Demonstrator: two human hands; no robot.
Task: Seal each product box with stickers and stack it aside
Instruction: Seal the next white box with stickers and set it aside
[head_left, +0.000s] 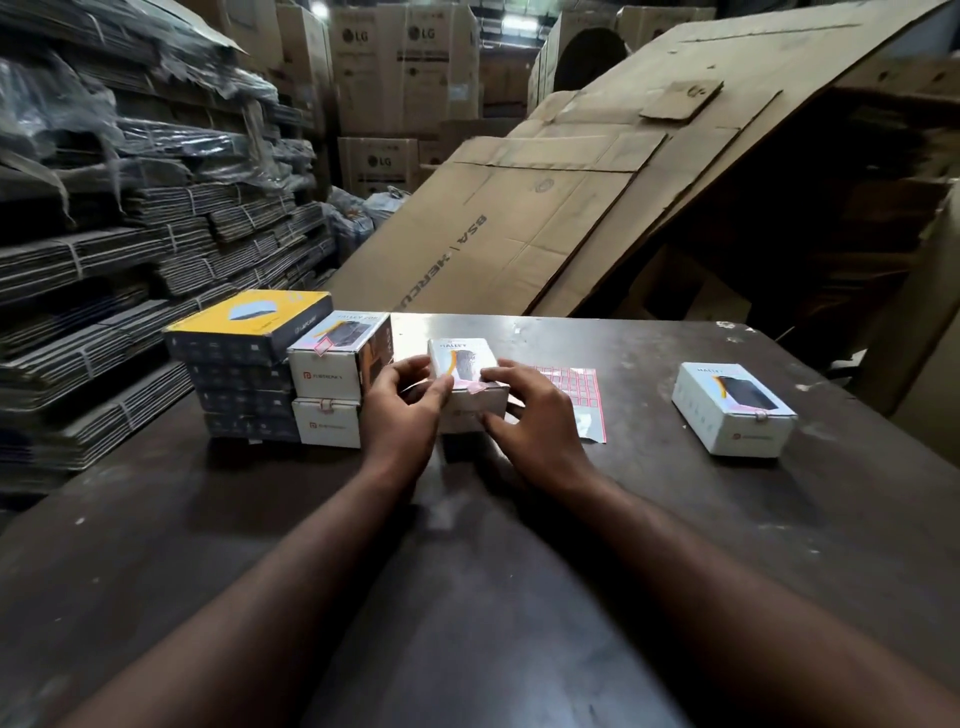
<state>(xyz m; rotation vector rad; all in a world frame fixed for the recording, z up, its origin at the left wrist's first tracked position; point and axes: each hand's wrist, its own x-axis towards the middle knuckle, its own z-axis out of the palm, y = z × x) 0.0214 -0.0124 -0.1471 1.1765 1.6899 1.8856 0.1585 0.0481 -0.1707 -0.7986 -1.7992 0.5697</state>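
Observation:
A small white product box (464, 365) stands on the dark table (467, 545) in the middle. My left hand (402, 410) grips its left side with curled fingers. My right hand (535, 415) holds its right side, thumb by the front face and a fingertip on a pink sticker (475, 387) at the front top edge. A sheet of pink stickers (584, 395) lies just right of the box, partly under my right hand. Two white sealed boxes (332, 384) are stacked to the left. Another white box (732, 408) lies at the right.
A stack of dark boxes with a yellow-topped one (249, 332) stands at the table's left, beside the white stack. Bundled flat cardboard (104, 260) fills the left. Large cardboard sheets (597, 182) lean behind the table, with tall cartons further back.

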